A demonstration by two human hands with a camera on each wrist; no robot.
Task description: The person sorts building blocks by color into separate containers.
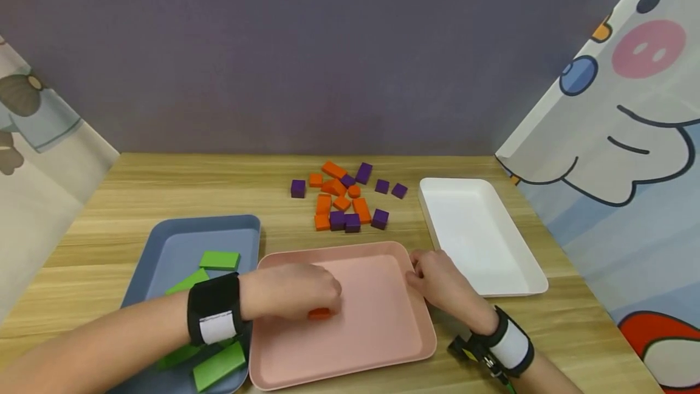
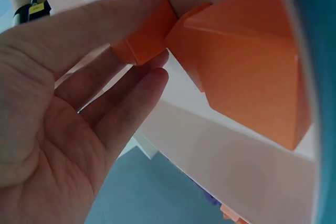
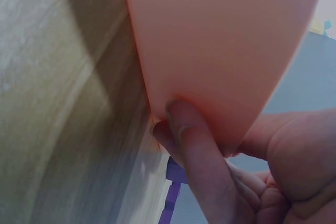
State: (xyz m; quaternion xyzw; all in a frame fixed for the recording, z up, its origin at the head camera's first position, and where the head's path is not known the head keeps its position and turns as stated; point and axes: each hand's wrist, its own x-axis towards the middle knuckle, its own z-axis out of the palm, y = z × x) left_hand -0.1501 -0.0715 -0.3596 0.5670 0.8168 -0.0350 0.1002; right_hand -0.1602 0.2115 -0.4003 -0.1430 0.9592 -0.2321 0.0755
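Note:
Over the pink tray (image 1: 377, 315), my left hand (image 1: 298, 290) pinches a small orange block (image 2: 152, 38) between thumb and fingers. Larger orange blocks (image 2: 252, 56) lie beside it inside the tray in the left wrist view. From above, my hand covers most of them, leaving one orange piece (image 1: 319, 314) showing by the knuckles. My right hand (image 1: 440, 278) grips the tray's right rim near its far corner. In the right wrist view its fingers (image 3: 191, 129) press on the outer wall of the tray, with the thumb over the rim.
A blue tray (image 1: 158, 248) with several green blocks (image 1: 220, 260) stands at the left, under my left forearm. Several orange blocks (image 1: 324, 203) and purple blocks (image 1: 380, 219) are scattered behind the pink tray. On the right is a white tray (image 1: 476, 230).

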